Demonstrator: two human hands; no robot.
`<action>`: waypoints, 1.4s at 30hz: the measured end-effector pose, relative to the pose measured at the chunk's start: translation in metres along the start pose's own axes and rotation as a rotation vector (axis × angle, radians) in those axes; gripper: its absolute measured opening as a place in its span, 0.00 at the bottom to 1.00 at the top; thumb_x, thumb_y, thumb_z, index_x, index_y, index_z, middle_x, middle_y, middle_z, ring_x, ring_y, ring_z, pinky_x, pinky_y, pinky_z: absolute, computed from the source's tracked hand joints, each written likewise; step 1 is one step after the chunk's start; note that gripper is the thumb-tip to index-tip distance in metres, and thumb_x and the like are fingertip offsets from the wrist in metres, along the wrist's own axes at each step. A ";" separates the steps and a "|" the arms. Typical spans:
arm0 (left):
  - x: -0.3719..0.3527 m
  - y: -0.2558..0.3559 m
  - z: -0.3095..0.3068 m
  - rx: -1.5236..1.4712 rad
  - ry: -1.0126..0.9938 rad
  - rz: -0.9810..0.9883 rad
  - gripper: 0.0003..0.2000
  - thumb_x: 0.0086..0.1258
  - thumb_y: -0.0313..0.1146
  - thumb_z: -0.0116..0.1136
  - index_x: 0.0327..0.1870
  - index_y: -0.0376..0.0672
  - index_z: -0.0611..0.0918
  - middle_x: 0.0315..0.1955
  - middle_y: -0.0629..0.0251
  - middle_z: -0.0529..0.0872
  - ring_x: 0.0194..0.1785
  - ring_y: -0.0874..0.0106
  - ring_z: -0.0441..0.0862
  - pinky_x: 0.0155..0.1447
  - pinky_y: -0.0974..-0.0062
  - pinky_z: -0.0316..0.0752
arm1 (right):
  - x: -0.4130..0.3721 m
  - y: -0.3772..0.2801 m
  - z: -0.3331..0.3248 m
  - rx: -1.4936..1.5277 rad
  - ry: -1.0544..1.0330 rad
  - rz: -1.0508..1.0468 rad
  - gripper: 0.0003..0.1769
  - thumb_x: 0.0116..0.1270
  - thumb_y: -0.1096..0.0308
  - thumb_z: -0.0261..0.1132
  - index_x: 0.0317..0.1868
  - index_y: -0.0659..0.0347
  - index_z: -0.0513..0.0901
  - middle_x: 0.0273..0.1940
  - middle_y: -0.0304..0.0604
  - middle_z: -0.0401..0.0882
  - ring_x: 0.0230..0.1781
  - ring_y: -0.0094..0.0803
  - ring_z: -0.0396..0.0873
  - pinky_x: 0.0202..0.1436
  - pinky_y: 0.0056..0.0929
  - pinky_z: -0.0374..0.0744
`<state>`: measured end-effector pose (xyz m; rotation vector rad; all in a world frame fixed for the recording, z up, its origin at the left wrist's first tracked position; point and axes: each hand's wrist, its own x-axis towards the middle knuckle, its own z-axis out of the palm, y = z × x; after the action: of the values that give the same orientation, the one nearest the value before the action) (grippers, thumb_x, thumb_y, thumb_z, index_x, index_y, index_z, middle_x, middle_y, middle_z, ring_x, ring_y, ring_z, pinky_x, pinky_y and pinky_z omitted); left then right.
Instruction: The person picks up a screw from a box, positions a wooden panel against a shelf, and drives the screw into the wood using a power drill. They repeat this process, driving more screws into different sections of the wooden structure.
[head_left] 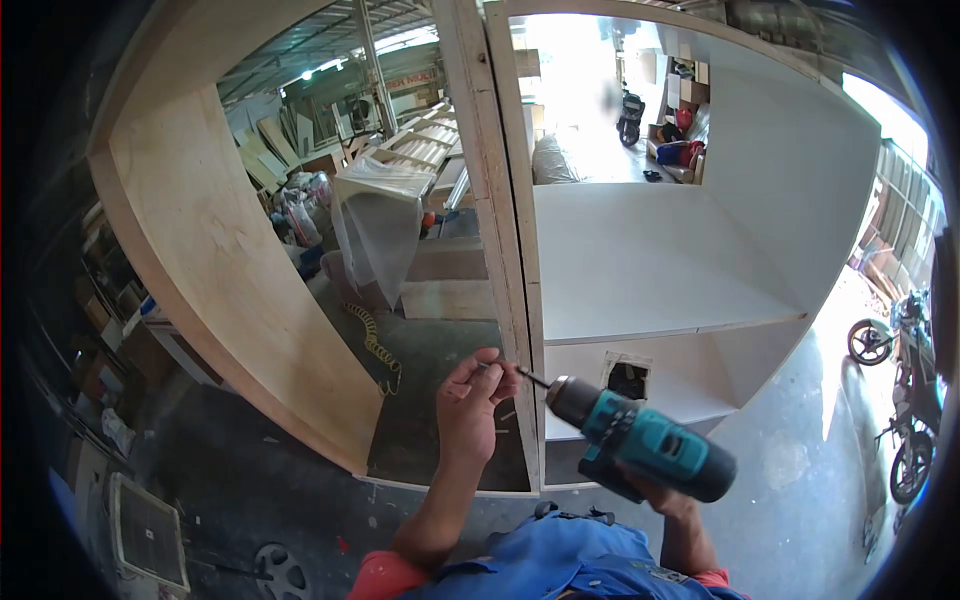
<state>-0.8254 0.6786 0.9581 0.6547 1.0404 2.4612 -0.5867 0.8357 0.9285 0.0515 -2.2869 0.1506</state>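
Observation:
My right hand (655, 495) grips a teal and black cordless drill (645, 440), whose bit points up-left toward the front edge of a plywood divider (505, 240). My left hand (475, 395) is pinched at the bit's tip, fingers closed on something small, apparently a screw, right beside the divider's edge. The divider belongs to a large unfinished cabinet with a white shelf (650, 270) on the right and a bare plywood side panel (215, 260) on the left.
A yellow coiled hose (378, 345) lies on the concrete floor inside the left bay. Stacked boards and wrapped items stand behind. Motorcycles (900, 400) are parked at the right. A fan grille (145, 530) lies at lower left.

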 end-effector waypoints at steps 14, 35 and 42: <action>-0.024 0.021 0.007 -0.080 -0.089 -0.186 0.11 0.73 0.25 0.57 0.54 0.37 0.81 0.39 0.54 0.88 0.43 0.62 0.89 0.43 0.72 0.88 | -0.022 -0.056 0.035 0.925 0.015 0.832 0.12 0.62 0.68 0.73 0.44 0.58 0.84 0.35 0.39 0.84 0.34 0.29 0.82 0.40 0.31 0.81; -0.123 -0.020 0.000 0.063 0.458 -0.004 0.13 0.76 0.28 0.53 0.58 0.38 0.79 0.39 0.61 0.87 0.40 0.71 0.85 0.45 0.73 0.84 | -0.037 0.004 0.023 0.987 -0.373 0.305 0.28 0.55 0.69 0.71 0.58 0.65 0.80 0.38 0.47 0.85 0.29 0.35 0.82 0.30 0.30 0.77; -0.127 -0.094 0.073 0.044 0.558 0.047 0.11 0.75 0.27 0.54 0.56 0.39 0.80 0.39 0.58 0.87 0.41 0.66 0.87 0.44 0.70 0.85 | -0.078 0.096 0.016 1.136 -0.317 0.300 0.35 0.53 0.49 0.72 0.59 0.60 0.81 0.39 0.47 0.86 0.33 0.45 0.85 0.38 0.35 0.82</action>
<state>-0.6657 0.7155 0.8999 -0.0136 1.2832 2.7376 -0.5554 0.9278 0.8505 0.3306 -2.1956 1.6618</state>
